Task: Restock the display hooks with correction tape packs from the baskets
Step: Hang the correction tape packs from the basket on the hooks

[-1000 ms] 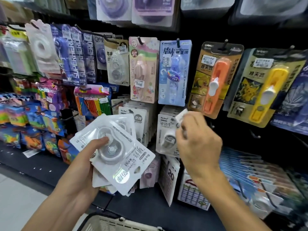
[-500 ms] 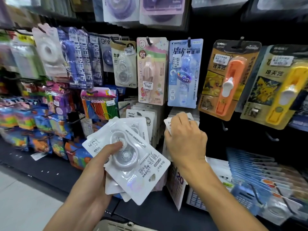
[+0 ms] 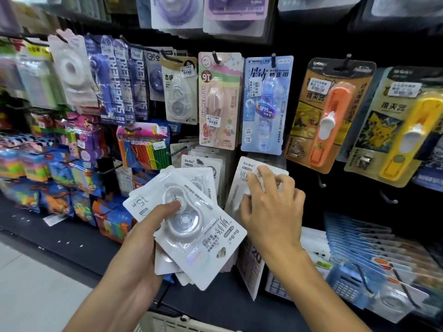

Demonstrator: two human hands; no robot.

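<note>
My left hand (image 3: pixel 146 238) grips a fanned stack of white correction tape packs (image 3: pixel 191 226), thumb pressed on the clear blister of the top one. My right hand (image 3: pixel 268 207) is at a white pack (image 3: pixel 247 171) that hangs on a hook in the middle row, fingertips curled against its top and face. To the left of it another hook carries several more of the same white packs (image 3: pixel 203 161). The hook under my right hand is hidden by the pack and my fingers.
Above hang a pink My Melody pack (image 3: pixel 218 99), a blue pack (image 3: pixel 266 104), and orange (image 3: pixel 328 116) and yellow (image 3: pixel 398 130) carded items. Bare hooks (image 3: pixel 388 200) stick out at the right. A basket rim (image 3: pixel 167 322) shows at the bottom edge. Calculators (image 3: pixel 347 281) lie lower right.
My right hand has come down from the top of the hanging pack onto its face, its fingers spreading. The left hand keeps its stack. The view has moved closer to the shelf.
</note>
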